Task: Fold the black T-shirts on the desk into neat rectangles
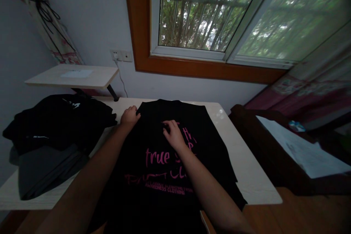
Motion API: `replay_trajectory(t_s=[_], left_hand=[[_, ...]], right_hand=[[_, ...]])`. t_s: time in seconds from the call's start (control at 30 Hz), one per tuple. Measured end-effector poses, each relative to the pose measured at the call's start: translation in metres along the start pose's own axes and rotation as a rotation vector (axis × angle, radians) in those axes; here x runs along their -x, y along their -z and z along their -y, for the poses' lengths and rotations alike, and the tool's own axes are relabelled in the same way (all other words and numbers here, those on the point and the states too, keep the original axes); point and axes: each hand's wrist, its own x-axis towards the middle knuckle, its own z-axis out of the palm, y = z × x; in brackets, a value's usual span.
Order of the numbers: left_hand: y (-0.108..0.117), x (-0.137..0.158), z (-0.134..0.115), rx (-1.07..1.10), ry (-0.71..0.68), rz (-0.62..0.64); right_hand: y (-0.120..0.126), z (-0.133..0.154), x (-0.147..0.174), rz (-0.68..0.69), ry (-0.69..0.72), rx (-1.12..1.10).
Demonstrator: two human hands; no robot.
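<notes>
A black T-shirt (pixel 214 142) with pink lettering lies spread on the table, its collar end toward the wall and its lower part hanging over the near edge. My left hand (pixel 130 115) is at the shirt's upper left corner, thumb and fingers closed on the fabric edge. Near the top of the print, my right hand (pixel 173 134) rests on the shirt with its thumb and fingers apart. My right forearm covers part of the lettering.
Dark folded clothes (pixel 63 124) are piled on the table's left side, by a small raised shelf (pixel 71 75) with a paper on it. The pale tabletop (pixel 246 168) shows right of the shirt. A dark brown piece of furniture (pixel 246 146) holding a white sheet (pixel 298 150) stands further right.
</notes>
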Motion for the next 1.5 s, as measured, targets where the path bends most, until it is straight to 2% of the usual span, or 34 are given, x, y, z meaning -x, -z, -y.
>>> replay_trajectory(t_s=[0.23, 0.33, 0.43, 0.5, 0.57, 0.77, 0.9, 1.03, 1.1, 1.2, 1.37, 1.5], left_hand=[[-0.005, -0.009, 0.009, 0.091, 0.08, -0.007], [-0.007, -0.013, 0.013, 0.102, 0.008, -0.046], [-0.009, -0.018, 0.011, 0.106, -0.157, -0.086], [-0.009, -0.024, 0.008, 0.116, -0.273, -0.076], [-0.01, -0.031, 0.005, 0.118, -0.333, -0.048], [-0.006, -0.055, -0.001, 0.038, -0.303, 0.059], [0.002, -0.059, -0.006, -0.074, -0.297, 0.011], [0.009, -0.052, -0.015, -0.147, -0.259, -0.02], [0.011, -0.045, -0.022, -0.146, -0.238, -0.074], [0.009, -0.028, -0.038, -0.096, -0.274, -0.139], [-0.012, 0.012, -0.062, 0.047, -0.338, -0.093], [-0.026, 0.034, -0.061, 0.044, -0.302, -0.059]], right_hand=[[0.001, -0.003, -0.002, -0.025, 0.042, -0.066], [0.0, -0.003, -0.002, -0.02, 0.074, -0.078], [-0.001, -0.002, -0.002, 0.003, 0.069, -0.073], [0.0, -0.002, -0.001, 0.018, 0.056, -0.068], [0.0, -0.002, -0.001, 0.027, 0.048, -0.069], [0.002, -0.001, -0.001, 0.032, 0.048, -0.094], [0.002, 0.0, -0.001, 0.028, 0.04, -0.089], [-0.001, 0.0, -0.001, 0.03, 0.032, -0.034], [-0.003, -0.001, -0.002, 0.023, 0.03, 0.01], [-0.004, -0.001, -0.002, 0.004, 0.029, 0.091], [0.0, 0.006, -0.001, 0.015, 0.046, 0.19], [0.004, 0.013, 0.001, 0.027, 0.055, 0.233]])
